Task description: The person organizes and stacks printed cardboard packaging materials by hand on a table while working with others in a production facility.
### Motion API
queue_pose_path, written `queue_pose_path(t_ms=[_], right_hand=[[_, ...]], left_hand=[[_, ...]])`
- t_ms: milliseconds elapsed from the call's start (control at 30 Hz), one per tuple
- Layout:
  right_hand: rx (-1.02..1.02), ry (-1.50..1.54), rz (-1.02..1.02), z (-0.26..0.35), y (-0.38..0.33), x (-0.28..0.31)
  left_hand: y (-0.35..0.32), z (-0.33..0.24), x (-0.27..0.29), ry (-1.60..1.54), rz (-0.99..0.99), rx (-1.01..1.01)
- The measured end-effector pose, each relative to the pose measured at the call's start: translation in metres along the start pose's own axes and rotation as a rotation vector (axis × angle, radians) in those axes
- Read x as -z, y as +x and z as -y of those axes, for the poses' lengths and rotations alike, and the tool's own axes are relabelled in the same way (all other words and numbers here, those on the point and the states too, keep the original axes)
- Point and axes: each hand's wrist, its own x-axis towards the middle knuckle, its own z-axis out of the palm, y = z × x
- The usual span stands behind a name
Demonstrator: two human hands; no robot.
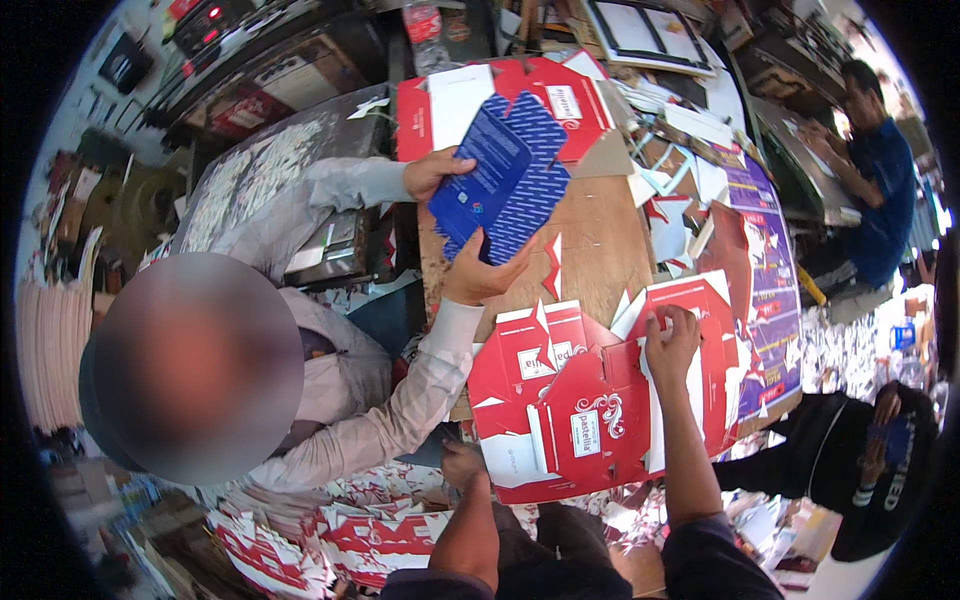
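Observation:
Red and white printed carton blanks [625, 440] lie flat and stacked at the near side of the wooden table. My right hand [672, 345] is over their right part, fingers curled and pinched close to a white flap; what sits between the fingertips is hidden. Beside the stack's lower left edge is my left hand [464, 463], its fingers bent closed, with something dark at its upper side that I cannot make out. Pointed red and white offcuts [552, 268] lie on the table and on the blanks.
Across on the left, a person in a pale shirt holds blue printed carton blanks [495, 180] over the table. More red blanks [550, 90] lie at the far end. Paper scraps [685, 190] and a purple printed sheet [765, 270] cover the right side. Others are at the right.

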Motion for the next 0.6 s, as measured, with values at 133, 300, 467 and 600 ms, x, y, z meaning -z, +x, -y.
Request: queue_pose_path(t_ms=[133, 300, 467, 600], right_hand=[[-0.094, 0.761, 0.163, 0.096, 0.036, 0.008], [-0.076, 0.910, 0.312, 0.184, 0.069, 0.034], [0.201, 0.875, 0.946, 0.286, 0.042, 0.065], [0.277, 0.490, 0.959, 0.316, 0.047, 0.003]], left_hand=[[0.001, 0.001, 0.002, -0.018, -0.056, -0.005], [-0.003, -0.009, 0.006, -0.052, -0.040, -0.075], [-0.005, -0.004, 0.023, 0.002, -0.031, -0.055], [0.000, -0.002, 0.009, 0.010, -0.007, -0.054]])
